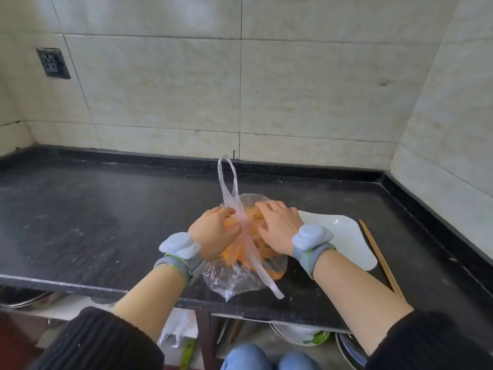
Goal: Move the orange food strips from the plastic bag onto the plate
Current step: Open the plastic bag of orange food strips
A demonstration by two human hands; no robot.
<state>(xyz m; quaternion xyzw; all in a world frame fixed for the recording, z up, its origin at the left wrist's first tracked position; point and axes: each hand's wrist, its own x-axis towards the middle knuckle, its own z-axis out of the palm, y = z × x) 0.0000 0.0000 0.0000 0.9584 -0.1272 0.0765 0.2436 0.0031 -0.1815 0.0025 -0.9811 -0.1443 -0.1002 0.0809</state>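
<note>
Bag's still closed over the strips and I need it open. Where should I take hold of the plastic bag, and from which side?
Grip the plastic bag by its two twisted handles: one loop stands up behind the hands, the other trails toward the counter edge. Come from above at the gathered neck between the left hand and right hand, then pull apart, mouth toward the plate.

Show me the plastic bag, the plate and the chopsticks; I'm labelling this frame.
plastic bag (232,279), head view, clear near corner.
plate (346,236), head view, bare white centre.
chopsticks (378,256), head view, middle of the pair.
</note>
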